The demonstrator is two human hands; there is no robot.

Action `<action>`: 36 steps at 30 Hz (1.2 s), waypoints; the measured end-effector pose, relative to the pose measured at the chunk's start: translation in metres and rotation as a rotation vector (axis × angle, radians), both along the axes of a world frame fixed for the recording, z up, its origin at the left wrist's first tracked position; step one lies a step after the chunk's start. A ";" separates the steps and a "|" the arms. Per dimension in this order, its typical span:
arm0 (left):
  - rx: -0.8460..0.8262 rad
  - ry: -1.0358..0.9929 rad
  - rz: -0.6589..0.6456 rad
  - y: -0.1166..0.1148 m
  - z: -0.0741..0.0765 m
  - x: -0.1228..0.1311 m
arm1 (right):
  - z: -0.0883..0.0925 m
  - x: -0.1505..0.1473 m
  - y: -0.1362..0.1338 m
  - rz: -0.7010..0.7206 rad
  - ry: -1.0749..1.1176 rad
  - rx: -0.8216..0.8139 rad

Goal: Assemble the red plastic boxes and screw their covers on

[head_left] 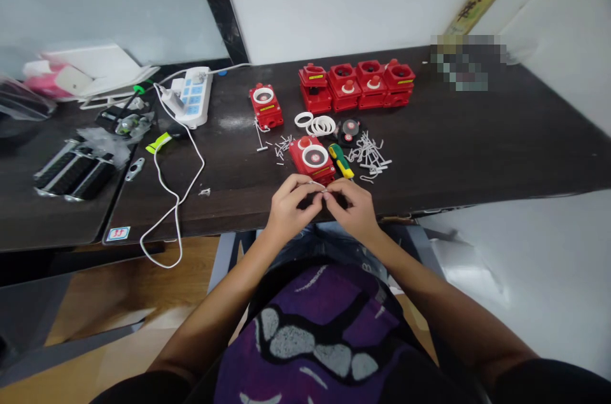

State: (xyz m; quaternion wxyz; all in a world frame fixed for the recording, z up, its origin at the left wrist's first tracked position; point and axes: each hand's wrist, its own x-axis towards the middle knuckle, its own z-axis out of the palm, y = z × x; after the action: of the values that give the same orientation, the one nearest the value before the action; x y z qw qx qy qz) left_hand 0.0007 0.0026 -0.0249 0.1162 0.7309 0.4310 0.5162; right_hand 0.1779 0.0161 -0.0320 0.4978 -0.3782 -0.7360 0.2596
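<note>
My left hand (289,205) and my right hand (352,205) meet at the front edge of the dark table (477,137), fingertips pinched together on something small that I cannot make out. Just beyond them lies an open red button box (312,158) with a white ring on it. A green and yellow screwdriver (340,160) lies to its right. Small white screws (370,154) are scattered to the right of it and more (281,147) to the left. Several white rings (319,124) and a black round part (350,131) lie behind.
A row of red button boxes (357,84) stands at the back, with one more red box (266,105) to the left. A white power strip (191,96) with a trailing white cable (172,200) lies left. Clutter covers the table's left end (76,162).
</note>
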 end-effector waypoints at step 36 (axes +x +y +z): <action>-0.037 -0.089 -0.111 0.001 0.004 -0.001 | 0.003 0.000 -0.003 0.028 -0.037 -0.044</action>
State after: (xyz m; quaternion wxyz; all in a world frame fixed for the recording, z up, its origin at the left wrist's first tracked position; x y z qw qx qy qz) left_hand -0.0001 0.0039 -0.0212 0.1772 0.7279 0.3936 0.5327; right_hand 0.1783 0.0132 -0.0291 0.4722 -0.3836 -0.7442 0.2758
